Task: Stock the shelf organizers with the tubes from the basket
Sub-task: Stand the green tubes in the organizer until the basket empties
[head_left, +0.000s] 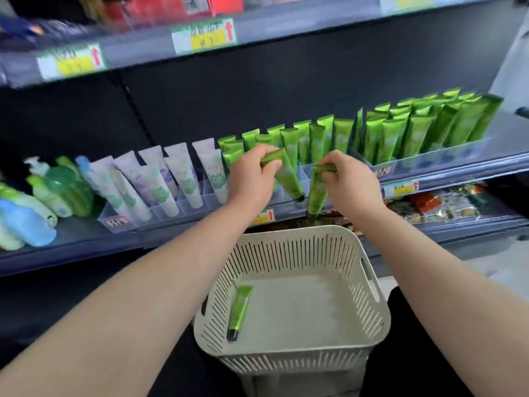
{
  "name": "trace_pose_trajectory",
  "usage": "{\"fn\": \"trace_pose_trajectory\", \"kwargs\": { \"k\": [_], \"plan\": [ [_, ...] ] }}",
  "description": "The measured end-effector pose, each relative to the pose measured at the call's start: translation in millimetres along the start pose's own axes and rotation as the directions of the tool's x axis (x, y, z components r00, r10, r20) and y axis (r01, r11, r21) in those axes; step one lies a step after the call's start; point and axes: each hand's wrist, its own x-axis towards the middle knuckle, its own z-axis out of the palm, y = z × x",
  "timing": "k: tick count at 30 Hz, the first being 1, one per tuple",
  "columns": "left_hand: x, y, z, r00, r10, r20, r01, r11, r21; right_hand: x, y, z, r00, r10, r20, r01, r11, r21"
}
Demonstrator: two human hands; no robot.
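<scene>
Pinching the crimped ends, left grip (252,174) and right grip (347,181) hold green tubes (287,176) cap-down at the shelf organizer (282,197) front edge. One last tube (240,310) lies by the basket (300,232) left wall. They look light, soft and probably slick.

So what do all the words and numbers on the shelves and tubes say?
Nothing here reads clearly.
Price tags: each shows a red arrow pointing up; words and numbers too blurred.
White tubes: print too blurred.
Green tubes: print too blurred.
Organizer stickers: too blurred.
Basket tube: print too small.
</scene>
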Motion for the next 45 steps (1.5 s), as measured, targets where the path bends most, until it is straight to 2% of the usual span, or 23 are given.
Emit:
{"fn": "trace_pose_trajectory", "kwargs": {
  "k": [4, 8, 13, 18, 27, 34, 39, 42, 45],
  "plan": [
    [49, 27, 10, 1.000, 0.028, -0.004, -0.027, 0.996, 0.091, 38, 4, -14, 0.995, -0.018, -0.101, 0.020, 0.999, 0.027],
    [81, 34, 30, 0.992, 0.047, 0.114, -0.077, 0.960, 0.268, 74, 8, -19, 0.992, -0.031, -0.119, 0.032, 0.999, 0.013],
    [99, 19, 54, 0.955, 0.047, 0.294, -0.180, 0.879, 0.441, 105, 18, -6, 0.996, -0.046, -0.072, 0.044, 0.999, -0.017],
    [106, 4, 64, 0.941, 0.039, 0.336, -0.214, 0.837, 0.504, 120, 29, 16, 0.998, -0.059, -0.001, 0.059, 0.997, -0.048],
    [109, -9, 52, 0.939, 0.088, 0.334, -0.252, 0.835, 0.489, 126, 33, 43, 0.990, -0.047, 0.131, 0.064, 0.989, -0.135],
    [96, -6, 35, 0.903, 0.311, 0.297, -0.409, 0.835, 0.368, 123, 24, 40, 0.992, -0.100, 0.072, 0.116, 0.955, -0.274],
    [73, -18, 25, 0.817, 0.507, 0.273, -0.571, 0.777, 0.265, 99, 12, 37, 0.956, -0.284, -0.069, 0.253, 0.922, -0.293],
    [46, -34, 22, 0.794, 0.535, 0.287, -0.600, 0.763, 0.238, 67, 9, 48, 0.936, -0.352, -0.019, 0.332, 0.899, -0.285],
    [18, -56, 22, 0.791, 0.502, 0.350, -0.589, 0.781, 0.210, 29, 16, 67, 0.920, -0.375, 0.109, 0.390, 0.869, -0.305]
  ]
}}
